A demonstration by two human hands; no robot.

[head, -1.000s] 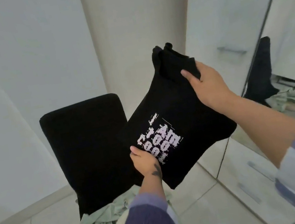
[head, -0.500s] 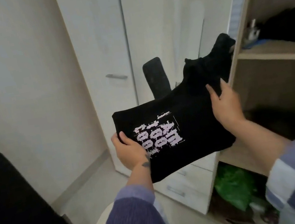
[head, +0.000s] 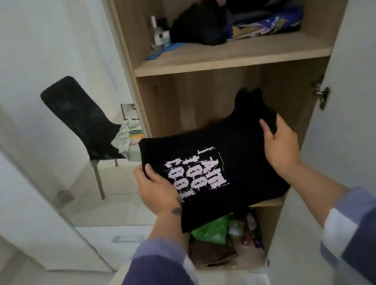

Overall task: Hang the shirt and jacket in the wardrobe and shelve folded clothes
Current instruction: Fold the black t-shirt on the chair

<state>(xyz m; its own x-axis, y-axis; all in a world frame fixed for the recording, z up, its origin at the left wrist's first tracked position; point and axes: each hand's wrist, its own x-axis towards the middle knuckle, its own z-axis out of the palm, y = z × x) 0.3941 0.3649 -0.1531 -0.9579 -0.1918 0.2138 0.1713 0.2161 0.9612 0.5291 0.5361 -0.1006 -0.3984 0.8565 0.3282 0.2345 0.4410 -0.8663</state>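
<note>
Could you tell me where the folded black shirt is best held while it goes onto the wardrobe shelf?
By its two short ends, from the near side, as now: the left hand grips the left edge of the folded black shirt and the right hand the bunched right end. It is broad and limp, so a two-ended grip probably keeps the fold flat.

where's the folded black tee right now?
Head view, centre: the folded black tee is held by the left hand and right hand at the open wardrobe's middle compartment, below the upper shelf.
</note>
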